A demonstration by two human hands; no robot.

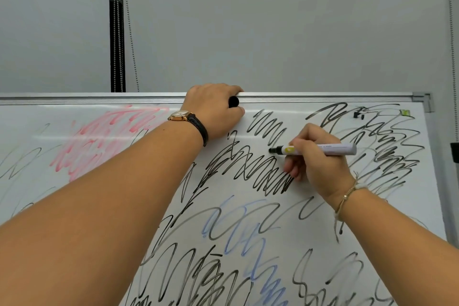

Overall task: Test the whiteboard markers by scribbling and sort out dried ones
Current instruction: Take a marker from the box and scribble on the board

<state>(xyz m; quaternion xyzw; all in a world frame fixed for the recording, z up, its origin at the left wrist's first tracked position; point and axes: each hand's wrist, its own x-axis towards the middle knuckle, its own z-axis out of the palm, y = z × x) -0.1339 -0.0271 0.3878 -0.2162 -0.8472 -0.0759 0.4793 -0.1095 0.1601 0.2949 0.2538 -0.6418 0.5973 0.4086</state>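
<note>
even soft light | glare streaks on whiteboard [323, 218] | edges bowed

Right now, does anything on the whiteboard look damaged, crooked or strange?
Nothing stands out. The whiteboard has a straight, unbroken top frame; only the pink scribble at upper left looks smeared and faint.

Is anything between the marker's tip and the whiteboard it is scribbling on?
Nothing visible. The marker in the right hand has its tip at the whiteboard; the left hand, holding a black cap, is at the top edge.

Gold black-strapped watch [179, 115]; thin cord bracelet [345, 197]
</note>
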